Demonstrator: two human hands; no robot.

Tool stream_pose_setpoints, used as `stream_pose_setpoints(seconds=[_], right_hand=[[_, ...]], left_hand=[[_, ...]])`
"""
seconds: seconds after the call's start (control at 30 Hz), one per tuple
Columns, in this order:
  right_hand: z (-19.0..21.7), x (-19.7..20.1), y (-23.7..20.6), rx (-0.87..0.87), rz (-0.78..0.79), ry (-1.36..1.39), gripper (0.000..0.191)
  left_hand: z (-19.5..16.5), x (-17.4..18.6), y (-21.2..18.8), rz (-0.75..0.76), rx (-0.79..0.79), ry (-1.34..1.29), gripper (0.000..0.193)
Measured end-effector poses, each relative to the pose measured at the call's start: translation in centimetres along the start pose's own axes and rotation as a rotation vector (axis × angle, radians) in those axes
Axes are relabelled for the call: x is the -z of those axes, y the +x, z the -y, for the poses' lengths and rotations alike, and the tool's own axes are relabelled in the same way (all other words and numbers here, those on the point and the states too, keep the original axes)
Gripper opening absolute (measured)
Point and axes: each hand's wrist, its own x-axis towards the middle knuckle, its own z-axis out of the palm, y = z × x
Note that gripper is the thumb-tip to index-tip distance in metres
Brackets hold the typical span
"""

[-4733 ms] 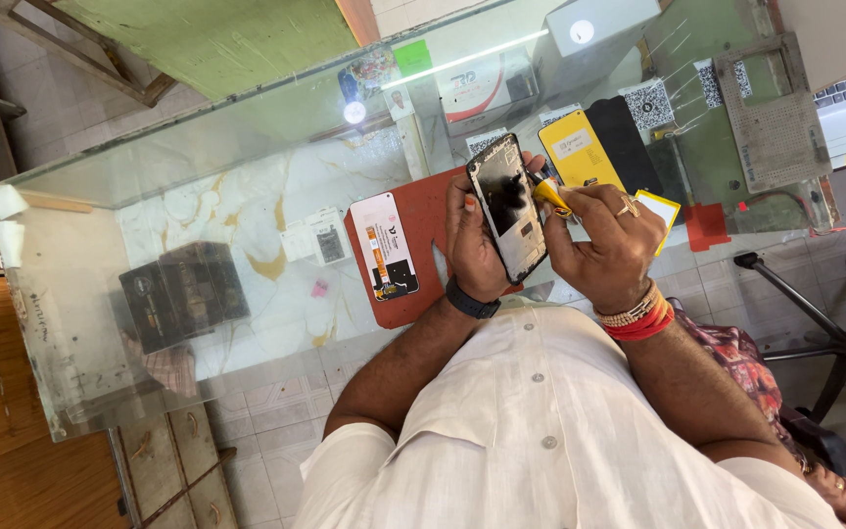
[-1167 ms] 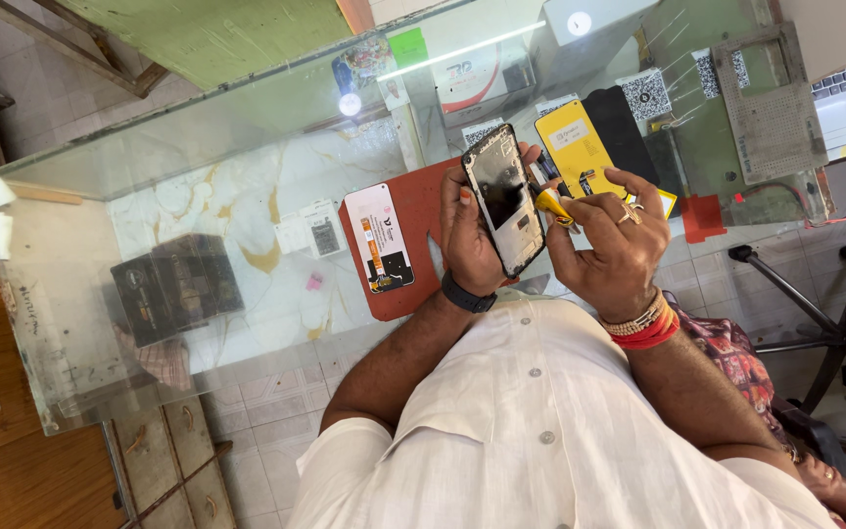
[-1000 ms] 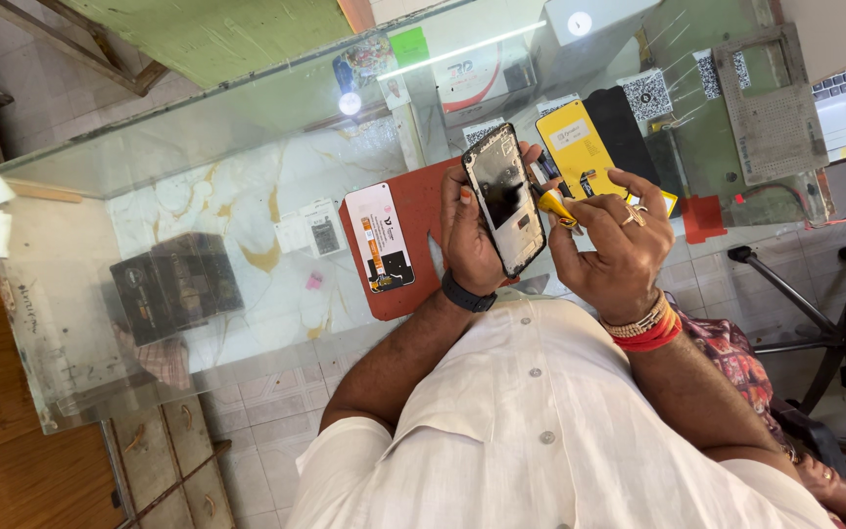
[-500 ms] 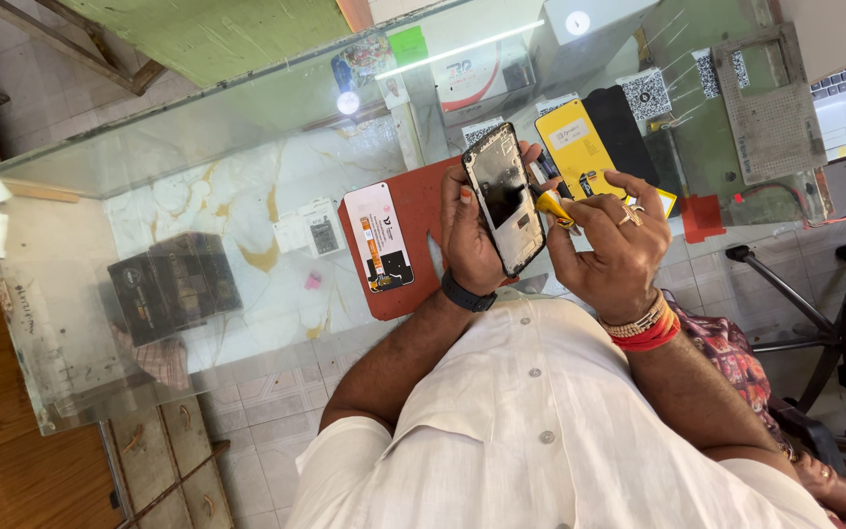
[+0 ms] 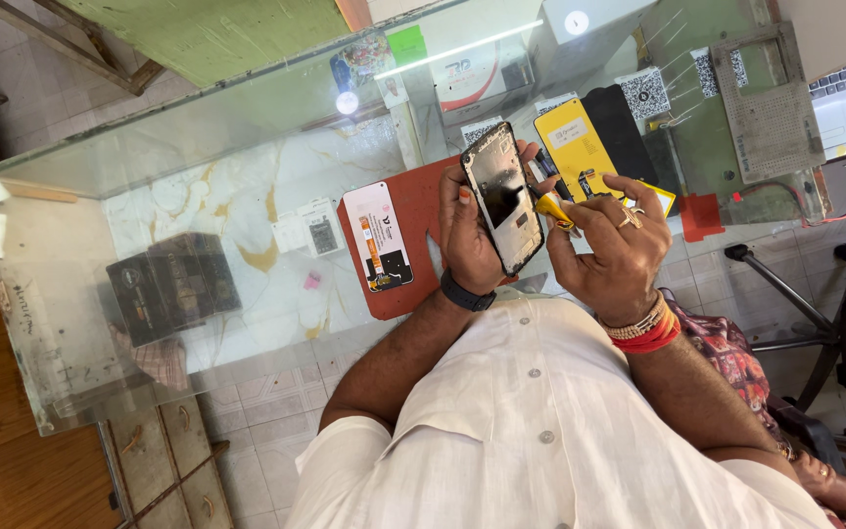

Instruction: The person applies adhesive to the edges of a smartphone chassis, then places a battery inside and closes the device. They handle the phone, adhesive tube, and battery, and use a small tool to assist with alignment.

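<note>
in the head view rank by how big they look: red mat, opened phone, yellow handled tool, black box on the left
1. red mat, partly hidden
2. black box
3. opened phone, though it is held nearer the camera, so unsure against the box
4. yellow handled tool

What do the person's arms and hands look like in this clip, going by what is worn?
Left hand: bare, with a dark band at the wrist. Right hand: a ring on one finger, beaded and red bangles at the wrist. White buttoned shirt; forearms uncovered.
</note>
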Motion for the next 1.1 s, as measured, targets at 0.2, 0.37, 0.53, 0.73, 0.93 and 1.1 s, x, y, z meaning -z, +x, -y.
stream_pose_setpoints(seconds=[0.2,0.37,0.53,0.73,0.93,1.1], right_hand=[[-0.01,-0.03,-0.01,0.005,0.003,0.0,0.015],[0.05,0.08,-0.08,0.002,0.01,0.003,0.014],[0.0,0.16,-0.08,0.003,0.013,0.011,0.014],[0.03,0.13,-0.04,0.004,0.015,0.005,0.015],[0.0,0.15,-0.13,-0.002,0.017,0.002,0.015],[0.08,0.16,-0.37,-0.005,0.032,0.005,0.015]], left_hand=[[0.05,-0.05,-0.15,0.0,-0.012,0.016,0.039],[-0.06,0.01,-0.23,0.002,0.001,0.036,0.039],[-0.03,-0.04,-0.19,0.008,-0.01,0.041,0.04],[-0.14,-0.15,-0.08,0.011,-0.015,0.057,0.039],[-0.22,-0.17,0.03,0.02,-0.024,0.061,0.04],[-0.33,-0.16,-0.18,0.01,-0.021,0.069,0.04]])
